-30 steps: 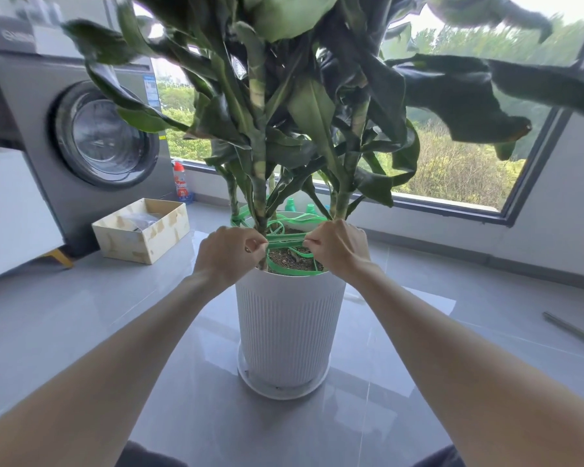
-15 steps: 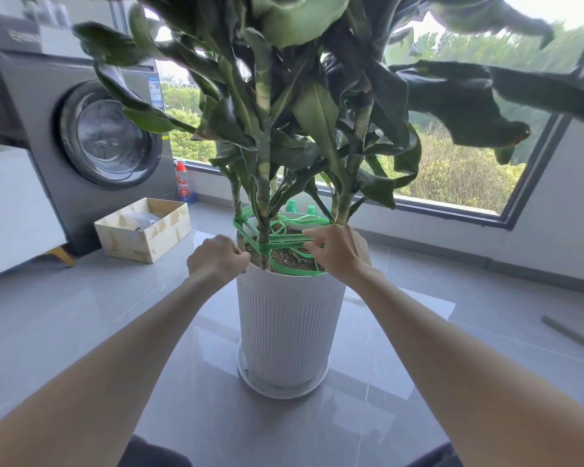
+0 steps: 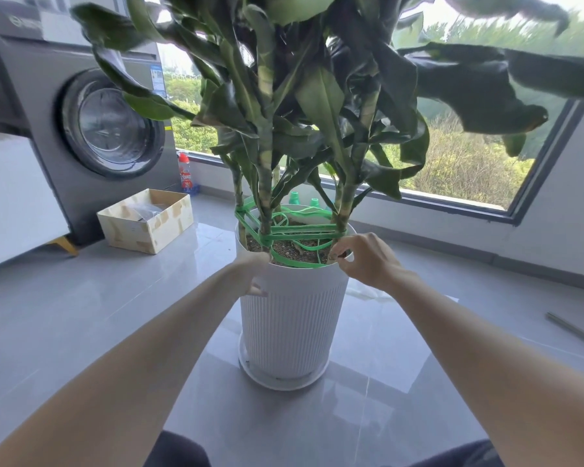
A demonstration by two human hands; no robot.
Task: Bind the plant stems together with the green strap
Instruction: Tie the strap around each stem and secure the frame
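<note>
Pinching the green strap (image 3: 300, 236) at the pot (image 3: 294, 326) rim is the right hand (image 3: 368, 261) — left hand (image 3: 254, 273) blurred, grip unclear.

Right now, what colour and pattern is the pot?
White pot with fine vertical ribs below a smooth band, head view.

Stems (image 3: 265, 197) and loops of strap (image 3: 300, 235) crowd the pot (image 3: 294, 325) mouth, with leaves (image 3: 321, 106) close overhead. Floor (image 3: 115, 315) lies open at the pot's 3, 6 and 9 o'clock; a box (image 3: 132, 232) stands at 10.

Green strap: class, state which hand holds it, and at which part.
The right hand pinches the green strap at its lower loop by the white pot's right rim. The left hand is blurred; its hold cannot be told.
</note>
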